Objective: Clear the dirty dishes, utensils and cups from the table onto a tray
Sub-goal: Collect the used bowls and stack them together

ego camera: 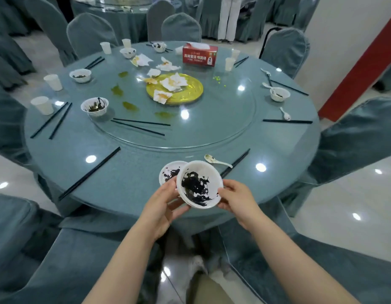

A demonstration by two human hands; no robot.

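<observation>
Over the near edge of the round table (133, 167) I hold a white bowl (200, 184) smeared with dark seaweed, tilted toward me. My left hand (163, 205) cups its underside and left rim. My right hand (236, 198) pinches its right rim. A second dirty white bowl (169, 171) sits just behind it on the table. A white spoon (216, 160) lies beside black chopsticks (236, 161). More dirty bowls (94, 106), paper cups (42, 105) and chopstick pairs (139, 126) ring the table. No tray is in view.
A glass turntable (223, 119) carries a gold plate (190, 88) with crumpled napkins and a red tissue box (200, 54). Green spills mark the glass. Covered chairs (354, 137) surround the table; one stands close at my left (25, 238). A person stands far behind.
</observation>
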